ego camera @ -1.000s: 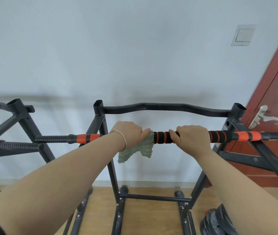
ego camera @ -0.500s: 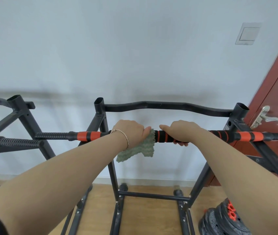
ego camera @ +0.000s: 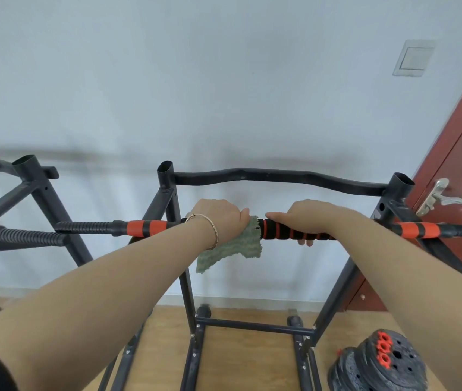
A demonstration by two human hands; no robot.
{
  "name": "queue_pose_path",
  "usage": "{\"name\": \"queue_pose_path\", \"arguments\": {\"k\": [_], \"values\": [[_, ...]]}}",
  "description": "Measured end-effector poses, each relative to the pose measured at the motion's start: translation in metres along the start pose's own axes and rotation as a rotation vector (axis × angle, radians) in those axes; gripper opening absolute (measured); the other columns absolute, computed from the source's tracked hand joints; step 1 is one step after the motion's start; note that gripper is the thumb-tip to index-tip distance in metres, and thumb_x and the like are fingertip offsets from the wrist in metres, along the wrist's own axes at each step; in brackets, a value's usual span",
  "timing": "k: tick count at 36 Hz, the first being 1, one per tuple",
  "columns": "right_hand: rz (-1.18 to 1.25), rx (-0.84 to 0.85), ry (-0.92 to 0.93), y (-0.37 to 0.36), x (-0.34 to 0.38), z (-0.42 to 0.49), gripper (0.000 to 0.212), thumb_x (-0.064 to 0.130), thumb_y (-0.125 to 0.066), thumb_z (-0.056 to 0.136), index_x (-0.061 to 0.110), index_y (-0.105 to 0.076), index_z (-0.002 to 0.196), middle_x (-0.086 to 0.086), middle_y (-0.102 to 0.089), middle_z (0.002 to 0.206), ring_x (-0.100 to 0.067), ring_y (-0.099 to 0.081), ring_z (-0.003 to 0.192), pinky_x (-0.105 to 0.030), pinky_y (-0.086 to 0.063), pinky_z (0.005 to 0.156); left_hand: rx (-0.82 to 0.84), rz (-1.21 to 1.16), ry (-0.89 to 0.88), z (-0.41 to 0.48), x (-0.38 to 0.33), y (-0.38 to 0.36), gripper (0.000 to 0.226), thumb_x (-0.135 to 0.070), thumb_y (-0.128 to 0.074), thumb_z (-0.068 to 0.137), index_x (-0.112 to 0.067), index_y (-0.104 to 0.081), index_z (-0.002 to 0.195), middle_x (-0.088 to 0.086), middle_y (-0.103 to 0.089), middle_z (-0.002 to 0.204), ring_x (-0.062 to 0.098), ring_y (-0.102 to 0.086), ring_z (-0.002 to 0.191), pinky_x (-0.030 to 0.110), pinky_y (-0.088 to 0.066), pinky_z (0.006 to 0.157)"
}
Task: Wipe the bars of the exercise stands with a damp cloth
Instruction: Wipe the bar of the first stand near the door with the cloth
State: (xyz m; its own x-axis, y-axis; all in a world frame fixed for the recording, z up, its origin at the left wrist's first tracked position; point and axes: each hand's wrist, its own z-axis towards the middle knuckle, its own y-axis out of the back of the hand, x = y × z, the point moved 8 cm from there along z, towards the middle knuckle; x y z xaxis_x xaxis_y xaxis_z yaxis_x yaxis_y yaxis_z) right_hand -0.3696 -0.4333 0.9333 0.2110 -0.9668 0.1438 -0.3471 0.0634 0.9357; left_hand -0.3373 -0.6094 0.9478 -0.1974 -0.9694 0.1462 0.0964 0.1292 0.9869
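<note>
A black bar with orange bands [ego camera: 277, 231] lies across the black exercise stand [ego camera: 275, 176]. My left hand [ego camera: 218, 218] grips a green cloth [ego camera: 232, 246] wrapped round the bar; the cloth's loose end hangs below. My right hand [ego camera: 308, 218] is curled over the bar's foam grip just right of the cloth, fingertips showing underneath. A second stand [ego camera: 35, 182] is at the left with another ribbed bar [ego camera: 23, 237] on it.
A white wall is close behind the stands. A red-brown door [ego camera: 461, 165] with a metal handle [ego camera: 438, 197] is at the right. Black weight plates with orange collars [ego camera: 379, 362] lie on the wooden floor at the lower right.
My right hand slid left along the bar toward the cloth and its wrist rolled over the top. The left hand and cloth stayed put. The view tilted slightly.
</note>
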Motion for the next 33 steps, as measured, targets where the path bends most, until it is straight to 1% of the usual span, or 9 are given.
{"name": "queue_pose_path", "arguments": {"k": [3,6,11,15,17,20,23,25,33], "values": [[0.174,0.204,-0.022,-0.011,-0.004,0.0,0.09,0.088,-0.03,0.083,0.007,-0.07,0.085,-0.004,-0.076,0.071,-0.022,-0.073,0.064,-0.034,-0.055,0.077,-0.027,0.009,0.026,-0.003,0.002,-0.003,0.053,-0.037,-0.012,0.099,-0.014,-0.049,0.068,0.001,-0.05,0.061,0.02,-0.043,0.051,0.028,-0.033,0.052],[0.181,0.108,0.024,-0.01,-0.004,0.001,0.085,0.088,-0.032,0.081,0.01,-0.064,0.072,-0.004,-0.067,0.057,-0.021,-0.062,0.049,-0.033,-0.057,0.07,-0.001,-0.037,0.029,0.001,0.004,-0.005,0.05,-0.034,-0.013,0.098,-0.011,-0.055,0.08,0.002,-0.051,0.065,0.02,-0.044,0.054,0.028,-0.032,0.052],[-0.188,-0.209,0.092,-0.001,0.002,-0.004,0.079,0.079,-0.015,0.089,0.016,-0.058,0.067,0.003,-0.061,0.053,-0.015,-0.058,0.049,-0.029,-0.047,0.06,0.136,-0.154,0.015,0.009,0.006,-0.012,0.047,-0.038,-0.015,0.101,-0.013,-0.044,0.074,0.006,-0.053,0.071,0.024,-0.047,0.063,0.031,-0.038,0.059],[-0.344,-0.787,0.164,0.003,0.007,-0.029,0.071,0.074,-0.02,0.093,0.018,-0.042,0.055,0.008,-0.036,0.044,-0.014,-0.033,0.039,-0.023,-0.021,0.046,0.105,-0.127,0.017,0.007,0.005,-0.009,0.056,-0.042,-0.013,0.101,-0.012,-0.047,0.069,0.005,-0.052,0.068,0.023,-0.048,0.062,0.031,-0.039,0.06],[-0.287,-0.949,0.19,-0.004,0.003,-0.038,0.069,0.072,-0.026,0.094,0.018,-0.044,0.054,0.009,-0.034,0.043,-0.015,-0.032,0.037,-0.022,-0.016,0.046,0.074,-0.106,0.023,0.005,0.004,-0.008,0.057,-0.043,-0.013,0.101,-0.013,-0.047,0.067,0.003,-0.051,0.065,0.022,-0.047,0.06,0.03,-0.037,0.059],[-0.193,-0.995,0.237,-0.003,0.003,-0.04,0.065,0.071,-0.031,0.094,0.019,-0.06,0.067,0.008,-0.05,0.051,-0.017,-0.047,0.046,-0.024,-0.029,0.046,0.052,-0.106,0.019,0.001,0.004,-0.007,0.053,-0.04,-0.014,0.101,-0.013,-0.046,0.068,0.003,-0.05,0.065,0.022,-0.045,0.059,0.03,-0.038,0.059],[-0.001,-1.015,0.372,0.002,0.011,-0.05,0.059,0.067,-0.04,0.092,0.017,-0.07,0.093,0.005,-0.067,0.084,-0.02,-0.059,0.077,-0.034,-0.045,0.068,0.054,-0.165,0.035,0.002,0.007,-0.005,0.051,-0.04,-0.016,0.1,-0.014,-0.048,0.071,0.003,-0.055,0.071,0.021,-0.048,0.064,0.031,-0.037,0.06],[0.029,-0.967,0.411,-0.002,0.024,-0.055,0.057,0.069,-0.044,0.088,0.018,-0.067,0.099,0.005,-0.064,0.095,-0.02,-0.056,0.087,-0.036,-0.042,0.079,0.032,-0.237,0.053,0.003,0.011,-0.001,0.047,-0.042,-0.02,0.099,-0.015,-0.049,0.074,0.002,-0.058,0.075,0.021,-0.052,0.068,0.032,-0.038,0.06],[0.068,-0.877,0.216,-0.022,0.048,-0.051,0.057,0.073,-0.053,0.079,0.02,-0.057,0.099,0.007,-0.053,0.093,-0.019,-0.05,0.085,-0.037,-0.04,0.082,-0.086,-0.778,0.17,-0.004,0.034,0.013,0.032,-0.047,-0.041,0.099,-0.019,-0.055,0.089,-0.002,-0.062,0.082,0.019,-0.056,0.072,0.032,-0.046,0.064]]}}
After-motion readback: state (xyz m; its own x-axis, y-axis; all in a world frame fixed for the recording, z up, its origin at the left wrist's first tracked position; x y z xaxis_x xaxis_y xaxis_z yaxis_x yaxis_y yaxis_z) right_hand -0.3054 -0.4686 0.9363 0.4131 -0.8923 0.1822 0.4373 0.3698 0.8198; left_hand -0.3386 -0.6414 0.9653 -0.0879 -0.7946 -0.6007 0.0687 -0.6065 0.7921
